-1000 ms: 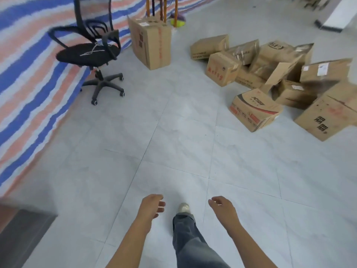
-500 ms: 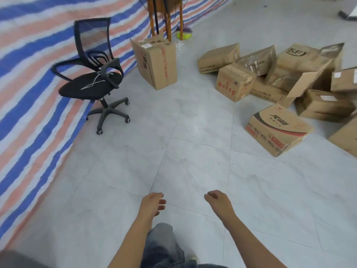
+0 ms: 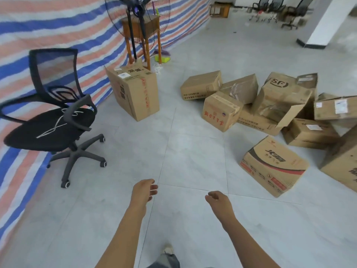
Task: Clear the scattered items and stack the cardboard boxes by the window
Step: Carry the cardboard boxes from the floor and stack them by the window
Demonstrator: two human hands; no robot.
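While both arms reach out over the tiled floor, the left grip and right grip hang slack, fingers loosely curled, holding nothing. A shoe tip and a grey trouser leg sit at the bottom edge.

The nearest cardboard box, the red-and-black printed box, lies askew on the floor ahead-right of the right grip, apart from it. A cut-off box is just beside it at the right edge. The black mesh office chair stands left of the left grip, well apart, by the striped tarp.

Farther on, the tall upright box with red tape stands near the tarp. To its right is the heap: red-lettered box, flat box, plastic-wrapped box, SF box with an open flap, and labelled boxes touching or leaning on each other. All are well away from both grips.

Behind the tall box are a wooden stool, a standing fan and a yellow-green dustpan. Far back are a white pillar and blurred chairs.
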